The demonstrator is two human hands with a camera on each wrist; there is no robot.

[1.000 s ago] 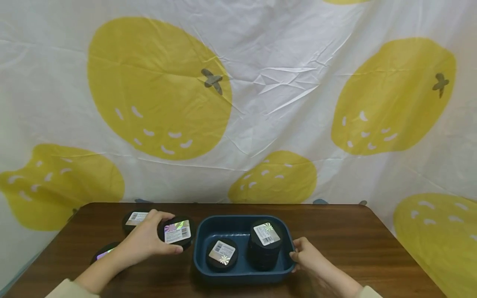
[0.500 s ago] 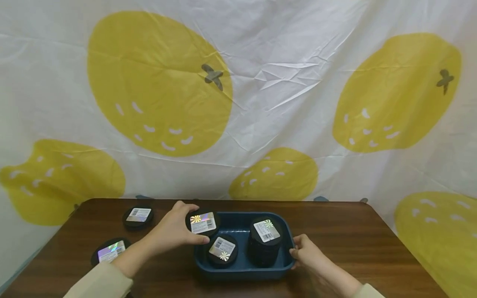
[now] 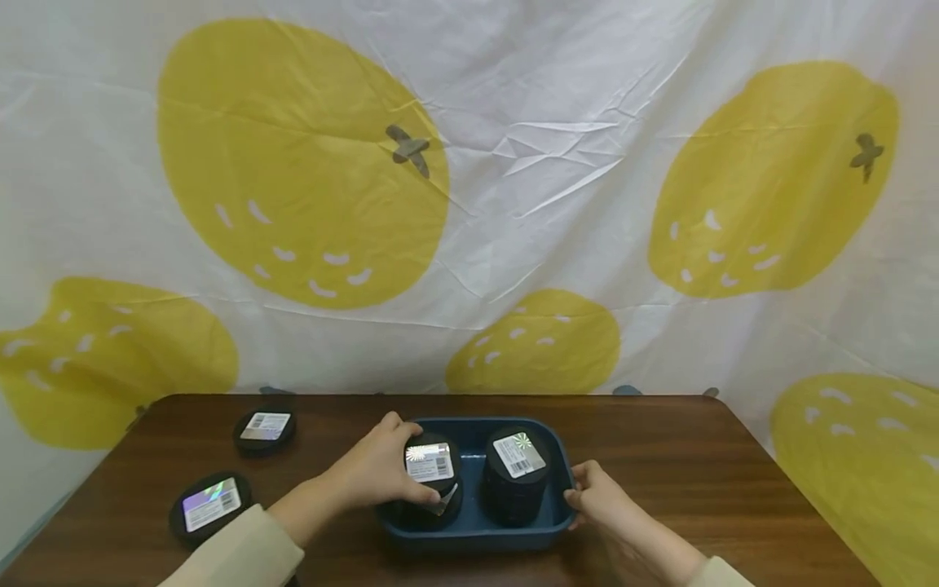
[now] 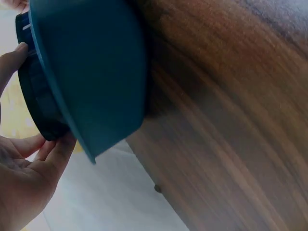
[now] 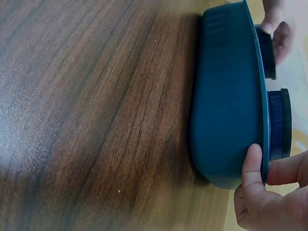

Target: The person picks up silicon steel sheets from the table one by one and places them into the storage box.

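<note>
My left hand [image 3: 381, 469] grips a round black container [image 3: 431, 461] with a white-and-silver label on top, thumb on its near side and fingers round the far side. It sits over the left part of the blue bin [image 3: 469, 534], above another black container that it mostly hides. In the left wrist view the held container [image 4: 41, 96] rises past the bin's rim. My right hand [image 3: 605, 501] pinches the bin's right rim between thumb and fingers. Inside the bin on the right stands a stack of black containers [image 3: 516, 469], its top labelled.
Two more labelled black containers lie on the brown wooden table [image 3: 682, 456] at the left: one farther back [image 3: 264, 432], one nearer [image 3: 210, 507]. Part of another dark thing shows beneath the left sleeve [image 3: 242, 550]. A white curtain with yellow fruit shapes [image 3: 304, 163] hangs behind.
My left hand has carried the held container rightward from beside the bin to over the container in its left part. The right hand has kept its hold on the rim.
</note>
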